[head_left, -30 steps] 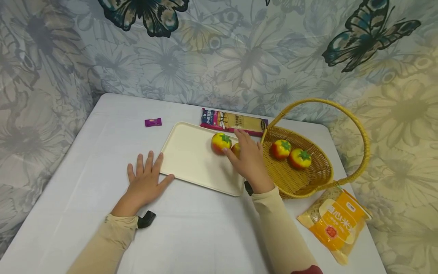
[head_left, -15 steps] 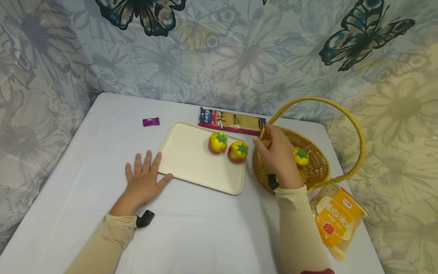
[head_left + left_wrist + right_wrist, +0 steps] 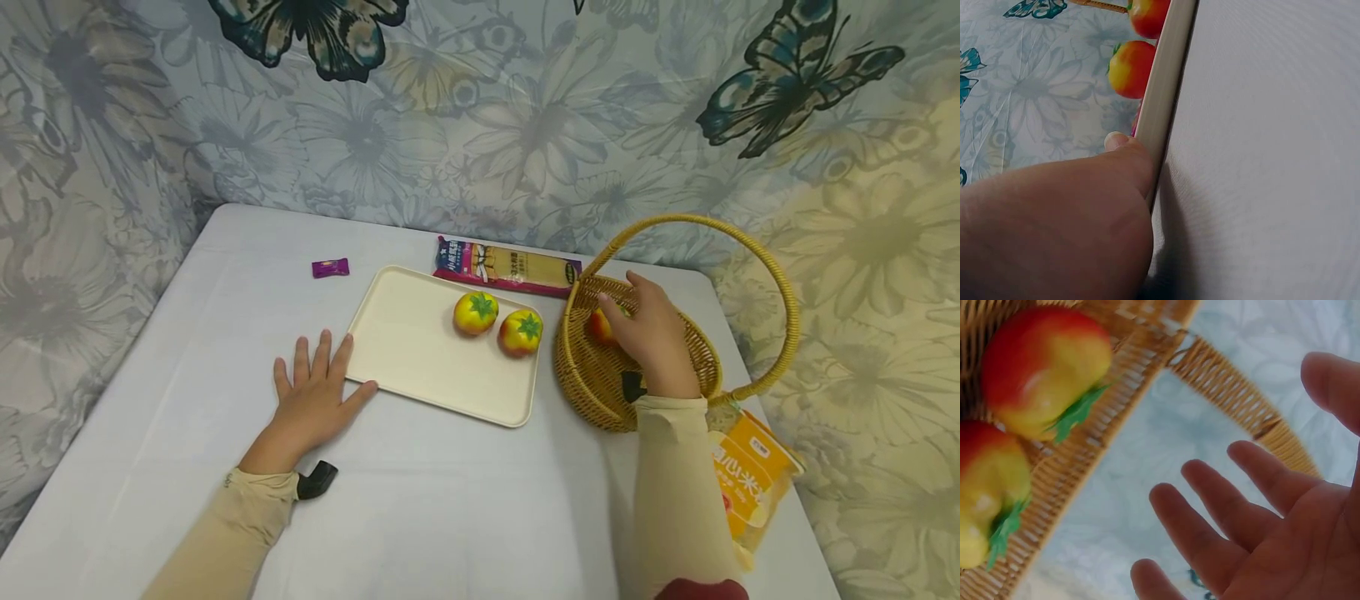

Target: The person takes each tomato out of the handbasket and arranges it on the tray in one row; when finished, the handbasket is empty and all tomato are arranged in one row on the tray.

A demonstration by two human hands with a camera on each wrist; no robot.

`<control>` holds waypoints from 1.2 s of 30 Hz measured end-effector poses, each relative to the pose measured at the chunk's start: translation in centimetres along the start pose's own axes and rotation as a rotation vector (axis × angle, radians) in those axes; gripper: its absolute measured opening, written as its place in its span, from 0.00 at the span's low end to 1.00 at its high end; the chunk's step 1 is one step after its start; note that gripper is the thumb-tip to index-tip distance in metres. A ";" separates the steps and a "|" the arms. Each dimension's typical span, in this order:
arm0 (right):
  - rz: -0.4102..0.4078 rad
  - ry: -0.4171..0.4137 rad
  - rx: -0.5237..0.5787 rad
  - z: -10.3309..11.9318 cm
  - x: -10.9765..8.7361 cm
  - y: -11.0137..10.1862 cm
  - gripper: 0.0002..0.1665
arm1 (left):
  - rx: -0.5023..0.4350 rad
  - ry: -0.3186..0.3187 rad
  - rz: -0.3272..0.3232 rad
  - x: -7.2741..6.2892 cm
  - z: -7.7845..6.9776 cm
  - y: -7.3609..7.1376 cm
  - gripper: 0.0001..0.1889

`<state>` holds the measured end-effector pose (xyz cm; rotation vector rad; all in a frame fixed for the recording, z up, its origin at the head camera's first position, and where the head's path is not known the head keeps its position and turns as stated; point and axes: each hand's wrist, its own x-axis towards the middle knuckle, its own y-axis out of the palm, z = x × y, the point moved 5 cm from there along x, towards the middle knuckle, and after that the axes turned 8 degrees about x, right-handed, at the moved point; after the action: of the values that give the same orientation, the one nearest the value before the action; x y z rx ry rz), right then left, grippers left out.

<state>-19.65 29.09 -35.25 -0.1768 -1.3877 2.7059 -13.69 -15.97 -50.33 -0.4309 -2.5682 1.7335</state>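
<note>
My left hand (image 3: 311, 404) lies flat with fingers spread at the left edge of the cream tray (image 3: 420, 358); in the left wrist view its thumb (image 3: 1125, 153) rests against the tray's rim. Two red-and-yellow toy persimmons (image 3: 476, 313) with green leaves sit on the tray's right part. Over the wicker basket (image 3: 581, 375) hovers my right hand (image 3: 656, 333), fingers apart and holding nothing. It partly hides the fruit inside in the head view. The right wrist view shows two persimmons (image 3: 1047, 372) in the basket, beside the open palm (image 3: 1285, 550).
Behind the tray lies a long noodle packet (image 3: 510, 267). A small purple wrapped candy (image 3: 331, 267) is at the back left. An orange-and-clear food bag (image 3: 753, 475) lies right of the basket, partly behind the right sleeve. The basket's tall handle (image 3: 787, 308) arches up at the right.
My right hand has moved right, from above the persimmon on the tray to over the basket, uncovering that persimmon. The left hand has stayed at the tray's edge.
</note>
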 end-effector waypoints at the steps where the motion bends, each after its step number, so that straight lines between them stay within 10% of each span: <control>1: 0.006 0.014 -0.002 -0.4 0.2 -0.1 0.51 | 0.000 0.000 0.001 0.0 0.0 0.0 0.50; 36: 0.203 0.164 -0.094 -5.1 2.2 1.7 0.58 | -0.009 -0.001 0.000 -0.2 -0.2 -0.4 0.49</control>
<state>-21.13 32.56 -39.71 -0.5632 -1.5233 2.7085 -13.57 -15.93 -49.83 -0.4302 -2.5774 1.7237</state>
